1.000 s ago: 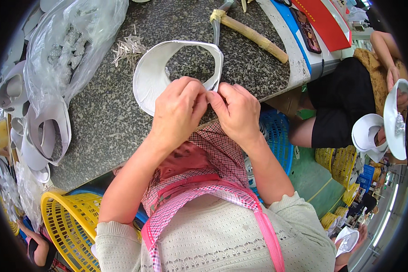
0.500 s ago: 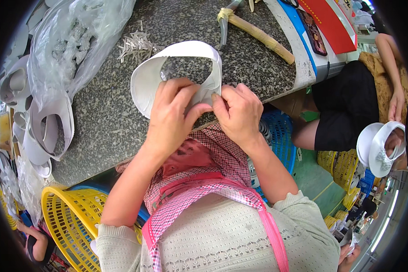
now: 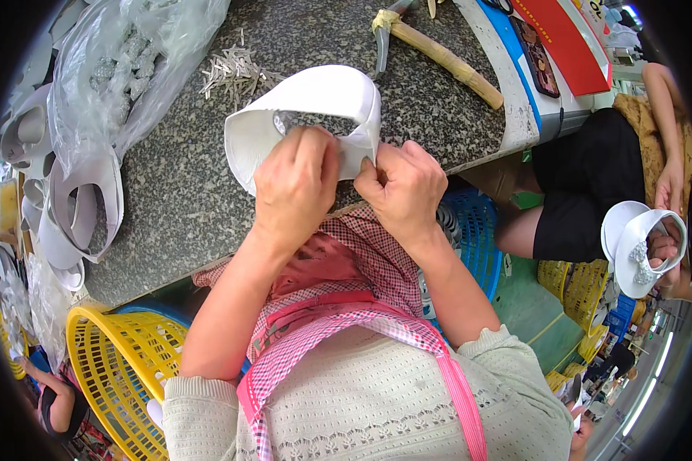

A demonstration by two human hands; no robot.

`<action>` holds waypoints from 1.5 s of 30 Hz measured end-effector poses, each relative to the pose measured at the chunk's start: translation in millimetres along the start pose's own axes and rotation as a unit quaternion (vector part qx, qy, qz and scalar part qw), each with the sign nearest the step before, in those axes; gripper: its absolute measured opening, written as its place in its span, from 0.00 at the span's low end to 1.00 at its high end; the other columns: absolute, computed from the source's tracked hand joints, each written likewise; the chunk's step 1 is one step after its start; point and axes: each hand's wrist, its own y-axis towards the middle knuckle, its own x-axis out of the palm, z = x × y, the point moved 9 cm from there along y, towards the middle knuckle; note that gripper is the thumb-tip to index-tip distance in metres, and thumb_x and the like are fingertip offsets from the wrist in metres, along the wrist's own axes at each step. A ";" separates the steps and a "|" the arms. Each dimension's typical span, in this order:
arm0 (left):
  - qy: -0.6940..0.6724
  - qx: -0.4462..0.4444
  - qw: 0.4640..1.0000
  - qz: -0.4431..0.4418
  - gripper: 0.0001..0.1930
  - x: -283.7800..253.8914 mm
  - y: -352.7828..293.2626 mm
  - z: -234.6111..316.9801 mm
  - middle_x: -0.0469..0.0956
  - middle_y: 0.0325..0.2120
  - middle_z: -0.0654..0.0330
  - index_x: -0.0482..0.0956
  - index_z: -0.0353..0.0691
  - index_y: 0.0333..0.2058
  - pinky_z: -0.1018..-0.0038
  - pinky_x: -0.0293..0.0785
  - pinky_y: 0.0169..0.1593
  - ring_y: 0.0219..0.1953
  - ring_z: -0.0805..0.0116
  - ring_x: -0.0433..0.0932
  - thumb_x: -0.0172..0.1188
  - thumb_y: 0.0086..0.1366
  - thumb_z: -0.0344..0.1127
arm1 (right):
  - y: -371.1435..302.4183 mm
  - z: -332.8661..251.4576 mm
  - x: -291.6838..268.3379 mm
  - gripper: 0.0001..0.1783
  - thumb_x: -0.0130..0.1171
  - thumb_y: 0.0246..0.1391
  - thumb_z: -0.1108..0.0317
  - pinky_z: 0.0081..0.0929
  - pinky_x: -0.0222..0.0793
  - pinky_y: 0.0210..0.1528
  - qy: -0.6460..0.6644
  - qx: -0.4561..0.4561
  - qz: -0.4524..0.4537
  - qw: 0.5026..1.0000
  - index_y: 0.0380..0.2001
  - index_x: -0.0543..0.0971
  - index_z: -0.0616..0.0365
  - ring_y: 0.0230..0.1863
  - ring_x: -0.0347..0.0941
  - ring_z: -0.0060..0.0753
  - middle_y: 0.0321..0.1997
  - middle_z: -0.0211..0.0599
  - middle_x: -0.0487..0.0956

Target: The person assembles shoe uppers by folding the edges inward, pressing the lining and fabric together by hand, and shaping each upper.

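Observation:
A white shoe upper [image 3: 307, 96] with a wide opening stands tilted at the near edge of the speckled stone worktop [image 3: 184, 203]. My right hand [image 3: 404, 184] pinches its lower right edge between thumb and bent fingers. Over the near side of the opening, my left hand [image 3: 294, 184] has its fingers curled tightly together; what they pinch, if anything, is hidden behind the knuckles. Just beyond the upper lies a small heap of thin pale metal strips [image 3: 234, 73]. Further right rests a hammer [image 3: 442, 61] with a wooden handle.
A clear plastic bag [image 3: 134, 69] of silvery pieces and more white uppers [image 3: 88, 203] lie at the left. Below the worktop stand a yellow basket [image 3: 104, 376] and a blue basket [image 3: 480, 238]. A phone [image 3: 534, 58] lies far right; beside it a co-worker's hand [image 3: 669, 188] holds a white upper.
My left fingers have drawn together and lifted slightly, the thumb no longer stretched out. The upper has tipped a little, showing more of its outer face. My right hand keeps its pinch.

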 end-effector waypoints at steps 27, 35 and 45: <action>0.033 0.196 0.974 -0.111 0.18 9.0 -20.7 25.8 0.73 0.37 0.58 0.75 0.34 0.36 0.70 0.71 0.41 0.39 0.61 0.72 0.58 0.42 0.26 | -27.0 -20.6 -24.6 0.13 0.55 0.37 0.69 0.31 0.50 0.43 -0.166 -0.320 0.001 0.933 0.31 0.79 0.48 0.44 0.63 0.30 0.39 0.19 0.74; 0.111 0.211 0.957 -0.165 0.18 19.2 -19.4 33.4 0.72 0.39 0.59 0.72 0.34 0.37 0.72 0.71 0.42 0.40 0.63 0.71 0.53 0.43 0.27 | -14.4 -3.0 -21.6 0.13 0.54 0.37 0.71 0.32 0.49 0.44 -0.143 -0.320 -0.030 0.936 0.31 0.79 0.46 0.47 0.61 0.31 0.38 0.16 0.75; 0.162 0.254 0.936 -0.184 0.15 23.3 -25.9 42.7 0.72 0.38 0.60 0.71 0.35 0.34 0.75 0.72 0.38 0.37 0.68 0.71 0.52 0.44 0.29 | -9.6 -5.7 -24.1 0.15 0.54 0.39 0.66 0.33 0.48 0.43 -0.101 -0.256 -0.030 0.961 0.36 0.78 0.45 0.42 0.62 0.27 0.40 0.17 0.75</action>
